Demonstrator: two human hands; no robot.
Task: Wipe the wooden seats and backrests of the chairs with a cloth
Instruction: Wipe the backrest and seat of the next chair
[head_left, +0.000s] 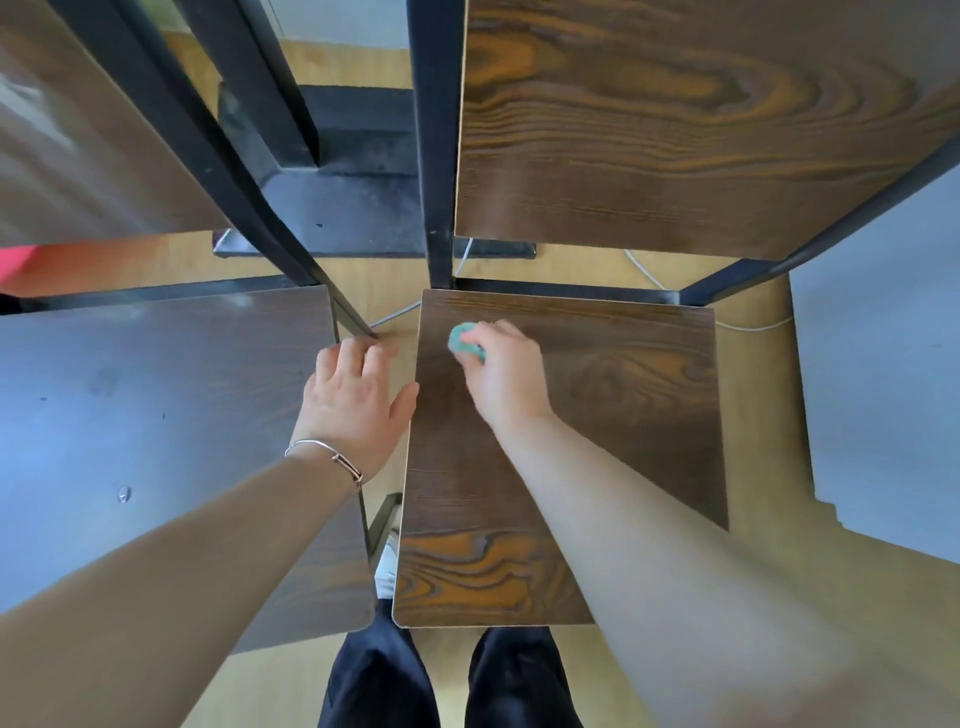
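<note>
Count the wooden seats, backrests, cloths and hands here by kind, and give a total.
Wooden seats: 2, the left seat and the right seat
Wooden backrests: 2, the left backrest and the right backrest
Cloths: 1, the green cloth
Hands: 2, the left hand and the right hand
Total: 7

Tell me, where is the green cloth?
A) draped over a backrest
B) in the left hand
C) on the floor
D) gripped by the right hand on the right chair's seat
D: the right hand grips the green cloth against the right chair's seat, while the left hand holds nothing.
</note>
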